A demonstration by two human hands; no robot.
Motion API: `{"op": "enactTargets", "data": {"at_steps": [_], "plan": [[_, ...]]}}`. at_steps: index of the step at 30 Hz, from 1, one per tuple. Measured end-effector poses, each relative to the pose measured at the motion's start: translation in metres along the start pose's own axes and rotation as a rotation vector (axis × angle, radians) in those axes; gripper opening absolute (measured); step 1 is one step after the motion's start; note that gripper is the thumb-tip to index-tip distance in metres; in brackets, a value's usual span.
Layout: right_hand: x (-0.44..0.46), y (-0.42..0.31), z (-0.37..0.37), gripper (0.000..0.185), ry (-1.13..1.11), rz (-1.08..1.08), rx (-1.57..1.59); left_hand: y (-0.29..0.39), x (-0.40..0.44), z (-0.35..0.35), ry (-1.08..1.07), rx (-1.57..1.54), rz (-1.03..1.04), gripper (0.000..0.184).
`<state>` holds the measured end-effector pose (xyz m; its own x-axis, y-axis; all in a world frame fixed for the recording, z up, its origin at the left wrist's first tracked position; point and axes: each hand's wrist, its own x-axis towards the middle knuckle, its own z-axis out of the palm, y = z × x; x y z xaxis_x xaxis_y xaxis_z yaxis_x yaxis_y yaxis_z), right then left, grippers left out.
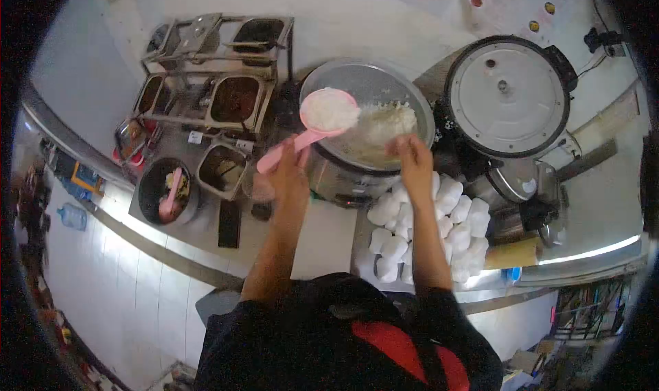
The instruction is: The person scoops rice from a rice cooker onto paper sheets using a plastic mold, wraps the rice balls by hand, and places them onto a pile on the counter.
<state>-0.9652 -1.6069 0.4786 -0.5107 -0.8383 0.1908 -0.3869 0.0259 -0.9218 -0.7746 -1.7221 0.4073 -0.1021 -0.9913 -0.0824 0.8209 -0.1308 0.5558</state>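
My left hand (289,170) is wrapped round the handle of a pink rice scoop (307,139). White rice (331,108) is heaped in its bowl, which hangs over the left side of a large metal pot (357,75). More rice (398,122) lies inside the pot, mostly toward the right. Over the pot's front right rim is my right hand (414,157); its fingertips are smeared by motion, so whether they grip anything is unclear. Below that arm, several white rounded bundles (391,247) are piled on the counter.
To the right stands a round cooker with a closed lid (508,102). At left, a metal rack holds food pans (235,99). In front of it are another pan (223,167) and a dark pot (147,197) with a pink utensil (175,185). A white sheet (326,240) lies near the counter edge.
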Motion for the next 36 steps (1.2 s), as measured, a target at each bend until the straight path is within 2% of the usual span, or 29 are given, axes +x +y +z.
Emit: {"op": "enactTargets", "data": {"at_steps": [3,5,6,9,11,12,13,15,17,18,19,21,22,25,27,29,30,32,34,35,36], "plan": [[-0.051,0.035,0.057,0.046,-0.09,0.176,0.886,-0.011,-0.055,-0.009,-0.023,0.031,-0.025,0.023],[-0.072,0.028,0.081,0.05,0.137,0.242,1.189,-0.018,-0.108,-0.014,-0.046,0.114,-0.071,0.025],[-0.083,0.029,0.089,0.052,0.264,0.284,1.333,-0.025,-0.13,-0.027,-0.069,0.287,-0.097,0.028],[-0.119,0.12,0.086,0.051,0.121,0.344,1.316,-0.049,-0.188,-0.082,-0.142,0.837,-0.181,0.036],[-0.131,0.191,0.104,0.045,0.211,0.345,0.911,-0.053,-0.212,-0.133,-0.212,1.256,-0.197,0.042],[-0.138,0.226,0.114,0.041,0.199,0.363,0.851,-0.047,-0.216,-0.161,-0.275,1.355,-0.496,0.049],[-0.146,0.244,0.12,0.038,0.188,0.376,0.793,-0.042,-0.218,-0.186,-0.253,1.419,-0.467,0.048],[-0.163,0.241,0.132,0.033,-0.235,0.064,-0.01,-0.033,-0.224,-0.229,-0.227,1.539,-0.415,0.048],[-0.174,0.232,0.154,0.039,-0.333,-0.279,-0.386,-0.034,-0.211,-0.257,-0.329,1.708,-0.078,0.047],[-0.185,0.219,0.157,0.043,-0.347,-0.272,-0.531,-0.038,-0.206,-0.271,-0.387,1.774,0.099,0.047],[-0.192,0.21,0.159,0.047,-0.359,-0.262,-0.677,-0.041,-0.2,-0.287,-0.495,1.887,0.155,0.048],[-0.188,0.207,0.166,0.056,-0.385,-0.127,-0.663,-0.051,-0.184,-0.307,-0.702,2.092,0.299,0.048],[-0.187,0.207,0.168,0.06,-0.402,-0.059,-0.656,-0.055,-0.184,-0.314,-0.744,2.11,0.288,0.05],[-0.199,0.231,0.191,0.058,-0.249,-0.101,-0.711,-0.043,-0.176,-0.315,-0.839,2.137,0.246,0.054],[-0.199,0.231,0.2,0.056,-0.317,0.039,-0.671,-0.033,-0.176,-0.304,-0.884,2.079,0.164,0.057],[-0.19,0.231,0.191,0.055,-0.344,-0.08,-0.718,-0.029,-0.166,-0.306,-0.976,2.101,0.216,0.059],[-0.186,0.221,0.176,0.053,-0.347,-0.263,-0.779,-0.033,-0.159,-0.317,-1.024,2.098,0.205,0.059],[-0.157,0.179,0.144,0.054,-0.286,-0.334,-0.633,-0.028,-0.144,-0.318,-1.066,2.139,0.191,0.06],[-0.108,0.086,0.108,0.055,-0.038,-0.362,-0.419,-0.019,-0.146,-0.3,-1.104,2.204,0.158,0.06],[-0.083,0.04,0.09,0.055,0.081,-0.391,-0.31,-0.02,-0.145,-0.306,-1.114,2.143,0.201,0.057],[-0.04,0.044,0.077,0.056,0.098,-0.389,-0.292,-0.023,-0.14,-0.317,-1.126,2.081,0.247,0.055]]}}
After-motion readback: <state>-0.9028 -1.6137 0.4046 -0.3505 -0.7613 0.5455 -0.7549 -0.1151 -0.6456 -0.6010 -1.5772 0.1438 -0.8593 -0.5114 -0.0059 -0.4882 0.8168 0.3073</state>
